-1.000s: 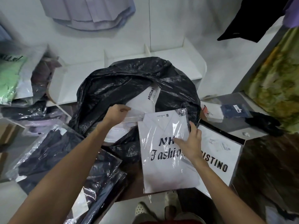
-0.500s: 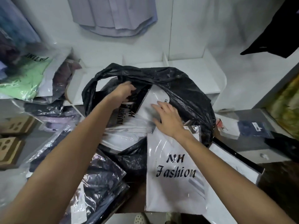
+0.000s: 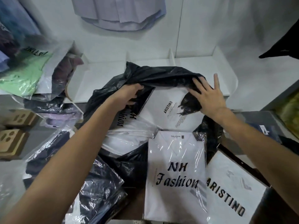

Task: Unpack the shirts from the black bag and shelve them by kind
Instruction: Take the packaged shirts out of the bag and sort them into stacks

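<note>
The black bag (image 3: 161, 75) sits before the white shelf (image 3: 202, 65), and both our hands have moved from the packets to its rim: our left hand (image 3: 129, 94) grips it, our right hand (image 3: 208, 96) presses it back with spread fingers, baring the ARISTINO shirt (image 3: 168, 107) to lift next.

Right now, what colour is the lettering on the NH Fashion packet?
Black, on a white packet, clearest in the head view.

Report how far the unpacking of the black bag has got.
Done: one NH Fashion packet lies out in front of the black bag. In hand: the left hand grips the bag's rim while the right hand pushes its far side back. Left: an Aristino packet and another NH Fashion one remain inside; the white shelf behind has bare compartments.
</note>
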